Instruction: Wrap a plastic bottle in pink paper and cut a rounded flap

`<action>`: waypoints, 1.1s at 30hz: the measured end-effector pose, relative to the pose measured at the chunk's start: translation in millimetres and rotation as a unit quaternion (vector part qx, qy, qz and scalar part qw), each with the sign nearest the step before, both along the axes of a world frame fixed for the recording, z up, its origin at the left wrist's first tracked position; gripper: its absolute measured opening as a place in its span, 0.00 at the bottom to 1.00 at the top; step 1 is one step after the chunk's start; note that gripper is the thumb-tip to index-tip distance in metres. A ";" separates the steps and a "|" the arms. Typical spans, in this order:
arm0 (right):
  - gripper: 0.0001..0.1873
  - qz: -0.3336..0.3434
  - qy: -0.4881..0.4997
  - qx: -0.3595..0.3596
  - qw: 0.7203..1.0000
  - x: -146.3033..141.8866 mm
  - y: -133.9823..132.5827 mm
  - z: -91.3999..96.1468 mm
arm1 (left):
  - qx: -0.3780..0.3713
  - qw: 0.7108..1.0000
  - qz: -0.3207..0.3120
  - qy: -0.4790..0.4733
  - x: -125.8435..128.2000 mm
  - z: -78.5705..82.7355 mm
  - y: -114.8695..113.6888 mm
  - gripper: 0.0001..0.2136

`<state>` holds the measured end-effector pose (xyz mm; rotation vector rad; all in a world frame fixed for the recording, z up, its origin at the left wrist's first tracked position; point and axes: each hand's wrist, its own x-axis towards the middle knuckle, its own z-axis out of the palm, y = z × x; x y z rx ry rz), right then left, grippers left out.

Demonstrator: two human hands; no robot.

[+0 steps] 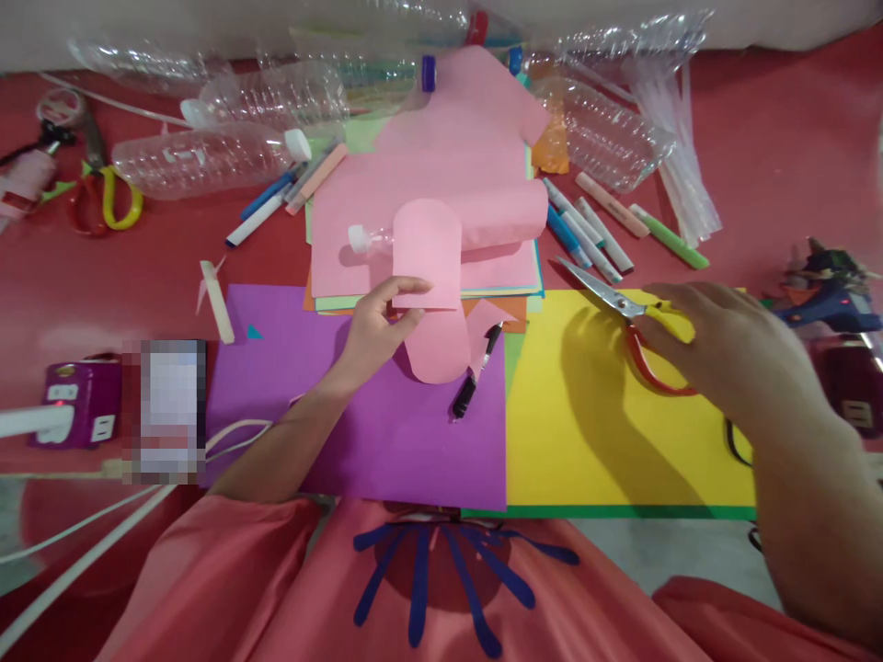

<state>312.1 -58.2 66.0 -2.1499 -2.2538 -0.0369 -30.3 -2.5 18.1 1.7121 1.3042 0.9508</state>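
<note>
My left hand pinches a pink paper cutout with rounded ends, near its middle. A crease or slit crosses the cutout by my fingertips, and its upper part overlaps a bottle wrapped in pink paper with a white cap. At the right, my right hand is closed on the handles of the scissors, one yellow and one red-orange. Their blades point up and left over the yellow sheet. A black pen and a pink paper scrap lie just right of the cutout.
Clear plastic bottles line the back. Markers flank the stacked pink sheets. Purple paper covers the front middle. At left are a second pair of scissors, a phone and a purple power socket box.
</note>
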 end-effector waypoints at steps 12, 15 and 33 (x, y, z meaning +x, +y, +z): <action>0.30 0.176 0.108 -0.037 0.978 -131.3 22.4 -38.9 | -0.003 1.000 -0.009 -0.001 1.7 1.4 -1.6 0.12; 0.20 0.163 0.119 -0.047 0.978 -132.6 25.9 -44.5 | 0.000 1.000 -0.013 -0.008 2.5 1.5 -2.3 0.12; 0.18 -0.226 0.425 0.045 0.875 -36.9 99.8 -3.7 | 0.006 1.000 -0.012 -0.011 3.8 -2.4 -2.2 0.14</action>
